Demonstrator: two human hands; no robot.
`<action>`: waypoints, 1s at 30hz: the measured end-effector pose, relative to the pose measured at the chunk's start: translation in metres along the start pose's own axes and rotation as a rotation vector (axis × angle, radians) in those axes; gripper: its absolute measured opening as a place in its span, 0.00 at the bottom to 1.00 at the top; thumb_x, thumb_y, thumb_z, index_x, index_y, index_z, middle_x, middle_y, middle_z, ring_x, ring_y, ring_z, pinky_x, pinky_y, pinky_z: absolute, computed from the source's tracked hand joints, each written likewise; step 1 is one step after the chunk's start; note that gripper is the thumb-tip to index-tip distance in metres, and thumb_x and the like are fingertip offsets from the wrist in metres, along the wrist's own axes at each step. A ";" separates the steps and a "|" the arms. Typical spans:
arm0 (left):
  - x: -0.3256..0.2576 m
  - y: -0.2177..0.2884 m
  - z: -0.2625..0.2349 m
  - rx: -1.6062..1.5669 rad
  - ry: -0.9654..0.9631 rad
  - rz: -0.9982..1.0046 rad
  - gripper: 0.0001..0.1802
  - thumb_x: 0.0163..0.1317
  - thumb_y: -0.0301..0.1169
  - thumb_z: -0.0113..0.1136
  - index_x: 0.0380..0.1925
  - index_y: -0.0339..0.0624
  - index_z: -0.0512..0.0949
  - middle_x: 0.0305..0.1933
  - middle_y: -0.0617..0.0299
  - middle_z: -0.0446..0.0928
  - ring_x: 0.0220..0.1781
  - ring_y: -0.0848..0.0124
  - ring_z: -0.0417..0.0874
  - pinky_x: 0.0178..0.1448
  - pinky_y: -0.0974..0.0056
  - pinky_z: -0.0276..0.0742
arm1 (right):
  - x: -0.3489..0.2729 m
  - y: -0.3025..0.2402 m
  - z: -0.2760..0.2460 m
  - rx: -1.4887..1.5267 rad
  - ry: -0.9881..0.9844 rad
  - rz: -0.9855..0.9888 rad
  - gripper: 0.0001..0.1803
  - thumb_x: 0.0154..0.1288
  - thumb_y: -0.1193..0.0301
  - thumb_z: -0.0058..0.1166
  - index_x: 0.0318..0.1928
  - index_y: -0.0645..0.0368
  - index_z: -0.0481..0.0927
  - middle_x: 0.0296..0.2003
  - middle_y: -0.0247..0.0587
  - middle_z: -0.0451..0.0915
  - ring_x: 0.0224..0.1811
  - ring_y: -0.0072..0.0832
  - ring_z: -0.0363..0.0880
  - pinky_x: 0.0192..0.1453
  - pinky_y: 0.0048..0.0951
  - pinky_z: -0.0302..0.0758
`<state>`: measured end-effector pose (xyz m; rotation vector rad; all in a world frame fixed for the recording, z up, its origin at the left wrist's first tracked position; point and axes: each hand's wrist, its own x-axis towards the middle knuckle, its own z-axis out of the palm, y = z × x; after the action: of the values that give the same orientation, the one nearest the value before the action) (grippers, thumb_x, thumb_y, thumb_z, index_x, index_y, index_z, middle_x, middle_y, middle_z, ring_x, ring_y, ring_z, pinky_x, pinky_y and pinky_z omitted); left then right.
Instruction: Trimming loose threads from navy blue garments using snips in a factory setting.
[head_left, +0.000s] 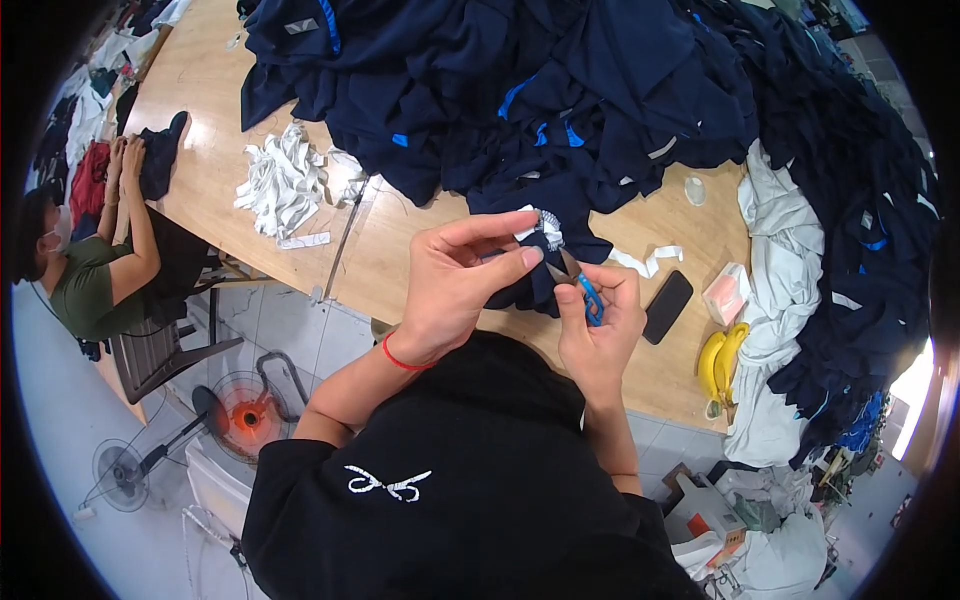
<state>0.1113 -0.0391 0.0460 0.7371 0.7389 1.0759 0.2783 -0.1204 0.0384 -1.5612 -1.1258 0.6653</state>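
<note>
Between its thumb and fingertips my left hand [455, 275] pinches the edge of a navy garment [535, 285], where white fabric with stitching [545, 228] shows. My right hand [605, 335] is closed around small thread snips [592, 300] with a blue handle. The blades point up and left, close beside the pinched edge; whether they touch it I cannot tell. The rest of the garment hangs down behind my hands onto the table and runs toward a large heap of navy garments [430, 90] with bright blue trim.
On the wooden table [390, 240] lie a pile of white strips [283, 185], a black phone [668, 307], a pink-and-white packet [726, 294] and bananas [722, 362]. White cloth [775, 320] drapes at the right. A co-worker [100, 260] sits at the left, handling dark fabric. Fans [245, 415] stand at lower left.
</note>
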 end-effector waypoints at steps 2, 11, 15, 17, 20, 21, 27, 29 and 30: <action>-0.003 0.002 0.004 0.021 0.004 -0.009 0.21 0.62 0.13 0.73 0.56 0.30 0.87 0.48 0.56 0.89 0.44 0.79 0.87 0.49 0.74 0.84 | -0.002 0.000 -0.001 -0.002 0.006 0.003 0.20 0.66 0.67 0.78 0.47 0.61 0.80 0.29 0.32 0.83 0.29 0.15 0.77 0.35 0.19 0.75; -0.005 -0.002 0.001 0.140 -0.042 0.032 0.20 0.63 0.13 0.72 0.56 0.32 0.88 0.41 0.64 0.86 0.39 0.85 0.81 0.42 0.78 0.76 | -0.001 -0.004 0.000 -0.070 0.035 -0.047 0.16 0.67 0.69 0.77 0.44 0.61 0.81 0.27 0.31 0.82 0.26 0.14 0.75 0.32 0.19 0.72; -0.004 -0.005 -0.006 0.181 -0.056 0.036 0.21 0.60 0.11 0.73 0.55 0.30 0.87 0.52 0.53 0.89 0.46 0.75 0.88 0.50 0.71 0.85 | -0.003 0.001 -0.004 0.002 0.023 -0.020 0.12 0.71 0.72 0.72 0.44 0.62 0.80 0.29 0.31 0.82 0.28 0.13 0.76 0.33 0.18 0.70; -0.004 -0.004 -0.005 0.154 -0.042 0.036 0.21 0.60 0.12 0.73 0.55 0.31 0.87 0.50 0.53 0.89 0.45 0.76 0.88 0.49 0.71 0.84 | -0.001 0.006 -0.006 0.087 0.056 0.014 0.10 0.73 0.74 0.70 0.45 0.62 0.80 0.31 0.30 0.81 0.30 0.12 0.76 0.35 0.17 0.70; -0.005 -0.005 -0.007 0.154 -0.049 0.042 0.20 0.61 0.12 0.73 0.54 0.31 0.87 0.49 0.56 0.89 0.45 0.77 0.86 0.49 0.71 0.82 | 0.013 0.023 -0.019 0.221 0.074 0.107 0.08 0.78 0.73 0.63 0.47 0.61 0.77 0.35 0.29 0.79 0.34 0.12 0.74 0.39 0.17 0.70; -0.003 -0.004 -0.007 0.179 -0.066 0.047 0.20 0.61 0.12 0.73 0.54 0.32 0.87 0.49 0.57 0.88 0.46 0.77 0.85 0.49 0.72 0.81 | 0.020 0.034 -0.023 0.180 0.073 0.185 0.08 0.79 0.72 0.62 0.47 0.62 0.77 0.34 0.28 0.79 0.34 0.12 0.74 0.39 0.18 0.70; 0.009 -0.008 -0.024 0.192 0.014 0.278 0.17 0.71 0.13 0.62 0.57 0.35 0.78 0.56 0.59 0.82 0.61 0.70 0.84 0.64 0.68 0.77 | 0.037 0.159 -0.058 0.609 0.314 0.655 0.20 0.82 0.67 0.58 0.64 0.58 0.67 0.44 0.43 0.80 0.34 0.21 0.75 0.38 0.24 0.73; 0.012 -0.006 -0.033 0.186 0.080 0.312 0.17 0.75 0.14 0.58 0.60 0.36 0.74 0.57 0.58 0.80 0.60 0.70 0.84 0.63 0.68 0.78 | 0.049 0.158 -0.047 0.734 0.434 0.618 0.22 0.82 0.68 0.58 0.67 0.58 0.65 0.48 0.45 0.80 0.37 0.23 0.76 0.39 0.25 0.75; 0.010 -0.003 -0.040 0.176 0.114 0.319 0.17 0.76 0.15 0.56 0.62 0.36 0.73 0.57 0.58 0.79 0.59 0.70 0.84 0.63 0.68 0.79 | 0.050 0.155 -0.044 0.860 0.523 0.586 0.25 0.82 0.68 0.59 0.70 0.58 0.64 0.51 0.46 0.80 0.41 0.25 0.78 0.41 0.25 0.76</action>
<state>0.0832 -0.0244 0.0199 0.9728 0.8392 1.3621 0.3858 -0.0950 -0.0888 -1.1626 0.0659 0.8930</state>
